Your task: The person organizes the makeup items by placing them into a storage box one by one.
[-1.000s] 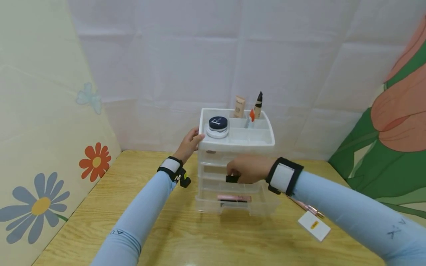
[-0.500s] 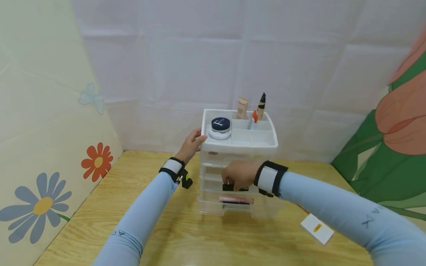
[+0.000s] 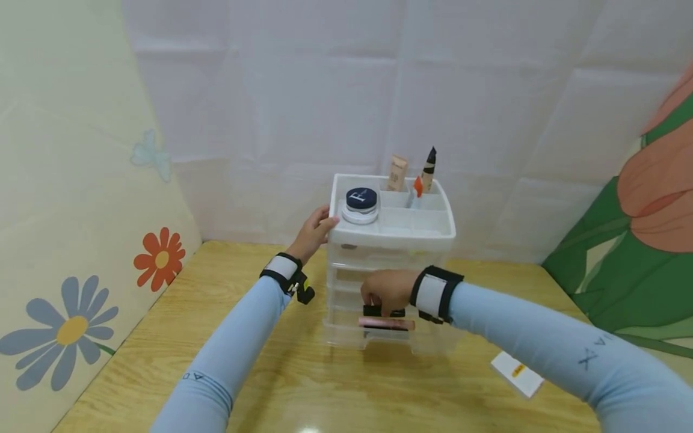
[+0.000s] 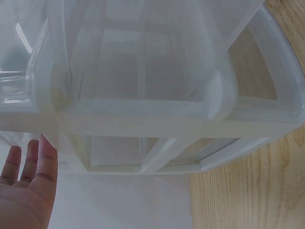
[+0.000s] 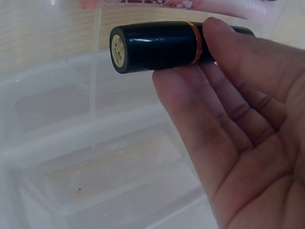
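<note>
Lower than a second ago, black lipstick (image 5: 153, 46) pinched by the right hand (image 3: 387, 288), lower centre of the frame, just above the pink tube (image 3: 373, 323) in the clear drawer (image 3: 346, 337), left hand (image 3: 313, 234), fingers straight, against the white organizer (image 3: 392, 242), centre.

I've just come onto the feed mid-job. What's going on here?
The person's right hand pinches a black tube at the pulled-out bottom drawer, where a pink tube lies. Their left hand rests against the side of the white organizer, near its top. A compact sits in the top tray, and a white box lies on the table.
</note>
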`<state>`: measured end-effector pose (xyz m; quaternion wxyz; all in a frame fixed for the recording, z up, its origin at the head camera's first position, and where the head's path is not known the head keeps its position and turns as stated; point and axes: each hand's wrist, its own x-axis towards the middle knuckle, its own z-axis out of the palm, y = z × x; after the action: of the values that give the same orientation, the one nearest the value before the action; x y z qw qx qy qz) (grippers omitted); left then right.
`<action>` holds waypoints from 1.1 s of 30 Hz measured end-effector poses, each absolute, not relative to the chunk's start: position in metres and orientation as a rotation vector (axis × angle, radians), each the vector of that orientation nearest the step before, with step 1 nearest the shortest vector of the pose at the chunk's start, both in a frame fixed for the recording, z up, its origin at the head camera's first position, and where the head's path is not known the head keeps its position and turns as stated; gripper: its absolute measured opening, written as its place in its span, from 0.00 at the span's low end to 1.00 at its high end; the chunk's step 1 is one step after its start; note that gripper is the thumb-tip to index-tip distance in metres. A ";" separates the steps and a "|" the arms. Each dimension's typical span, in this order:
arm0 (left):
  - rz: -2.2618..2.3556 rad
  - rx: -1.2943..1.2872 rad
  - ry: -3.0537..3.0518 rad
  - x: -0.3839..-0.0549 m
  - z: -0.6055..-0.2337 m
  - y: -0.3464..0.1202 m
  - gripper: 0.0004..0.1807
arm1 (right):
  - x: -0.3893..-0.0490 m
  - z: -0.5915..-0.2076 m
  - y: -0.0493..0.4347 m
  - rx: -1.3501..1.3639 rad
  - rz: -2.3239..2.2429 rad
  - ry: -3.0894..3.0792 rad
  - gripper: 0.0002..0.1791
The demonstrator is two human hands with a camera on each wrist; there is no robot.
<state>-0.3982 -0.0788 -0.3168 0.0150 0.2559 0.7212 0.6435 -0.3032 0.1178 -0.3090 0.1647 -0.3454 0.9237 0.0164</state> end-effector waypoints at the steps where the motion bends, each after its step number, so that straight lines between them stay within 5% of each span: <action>1: 2.000 0.799 2.249 -0.398 -0.316 -0.079 0.32 | -0.303 -0.309 0.118 -0.990 0.043 2.635 0.14; 33: 2.013 0.821 2.237 -0.395 -0.316 -0.079 0.31 | -0.283 -0.275 0.147 -0.901 -0.068 2.671 0.17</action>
<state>-0.3954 -0.0789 -0.3164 0.0113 0.2631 0.7171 0.6453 -0.2830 0.1466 -0.2750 0.1603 -0.3153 0.9351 -0.0238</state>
